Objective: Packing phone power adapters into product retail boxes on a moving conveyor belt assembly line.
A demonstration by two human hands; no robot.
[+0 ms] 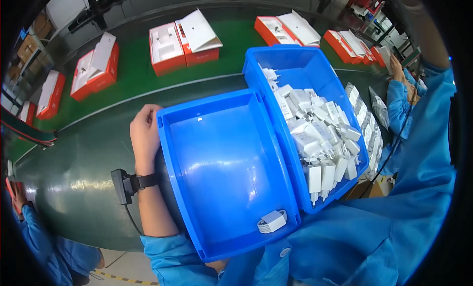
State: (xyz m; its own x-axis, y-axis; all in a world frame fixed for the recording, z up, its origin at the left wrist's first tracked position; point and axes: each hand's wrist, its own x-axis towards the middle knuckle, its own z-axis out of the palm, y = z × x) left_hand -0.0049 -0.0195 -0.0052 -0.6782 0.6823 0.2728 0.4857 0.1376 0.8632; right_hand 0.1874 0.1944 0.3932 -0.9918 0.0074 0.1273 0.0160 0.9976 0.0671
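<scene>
My left hand [145, 119] is curled against the far left corner of a shallow blue bin [170, 170], its fingers closed at the rim. The forearm runs along the bin's outer side, with a black strap and small black box [122, 186] on the wrist. A bundled white charging cable [272, 221] lies in the bin's near right corner. Beside this bin stands a second blue bin [308, 55] holding many white plug chargers [315, 131]. My right forearm [429, 37] is raised at the upper right; the hand itself is beyond the frame.
Red-and-white boxes [168, 64], lids open, stand along a green strip [133, 64] at the back. Clear plastic packs of white items [365, 121] lie right of the bins. A co-worker's hand [396, 69] is at the right, another's [19, 197] at the far left.
</scene>
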